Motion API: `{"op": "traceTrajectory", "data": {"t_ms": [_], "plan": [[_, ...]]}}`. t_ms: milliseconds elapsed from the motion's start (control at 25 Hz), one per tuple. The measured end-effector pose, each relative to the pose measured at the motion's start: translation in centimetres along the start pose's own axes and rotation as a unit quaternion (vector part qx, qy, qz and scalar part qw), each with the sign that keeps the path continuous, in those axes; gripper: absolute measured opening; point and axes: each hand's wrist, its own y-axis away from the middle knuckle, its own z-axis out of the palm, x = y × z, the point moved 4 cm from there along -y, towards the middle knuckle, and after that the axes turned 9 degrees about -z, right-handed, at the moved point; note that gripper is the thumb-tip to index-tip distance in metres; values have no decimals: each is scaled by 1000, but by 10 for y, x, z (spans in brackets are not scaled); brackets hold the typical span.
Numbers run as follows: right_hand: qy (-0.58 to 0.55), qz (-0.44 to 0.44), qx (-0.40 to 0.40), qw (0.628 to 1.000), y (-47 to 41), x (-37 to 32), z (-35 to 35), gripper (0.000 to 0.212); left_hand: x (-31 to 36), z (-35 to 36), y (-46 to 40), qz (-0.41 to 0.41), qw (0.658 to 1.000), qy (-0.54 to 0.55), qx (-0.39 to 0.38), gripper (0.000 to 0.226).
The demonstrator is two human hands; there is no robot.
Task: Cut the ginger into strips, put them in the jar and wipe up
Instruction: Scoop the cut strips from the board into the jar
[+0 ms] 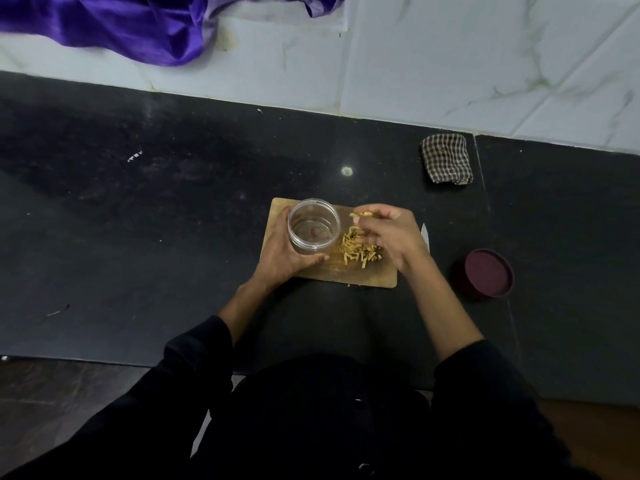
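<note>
left hand (282, 252) gripping jar (313, 226), right hand (391, 233) pinching ginger strips (358, 252)

A dark counter (173, 202) carries a wooden cutting board (377, 277). A checked cloth (446, 162) and a maroon lid (486, 273) lie to its right.
</note>
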Motion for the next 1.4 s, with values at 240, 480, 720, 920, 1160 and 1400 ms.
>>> {"op": "traceTrajectory", "data": {"t_ms": [240,480,720,920,1160,1400], "plan": [[276,-98,-41,955,-11,-29,50,27,2,2,1,13,1000,12,-7,100],[245,-99,-23,964,-5,-34,29,19,1,1,0,5,1000,8,-14,100],[156,-3,37,987,-12,9,-22,18,-2,1,-1,-4,1000,-5,-15,105],[453,-37,-31,890,-20,34,-26,41,-2,1,0,-12,1000,-4,-18,108],[546,-149,-59,822,-11,44,11,31,-3,1,-1,-12,1000,-13,-9,108],[507,-168,-20,845,-11,34,2,21,-3,1,-1,-13,1000,-15,-13,109]]}}
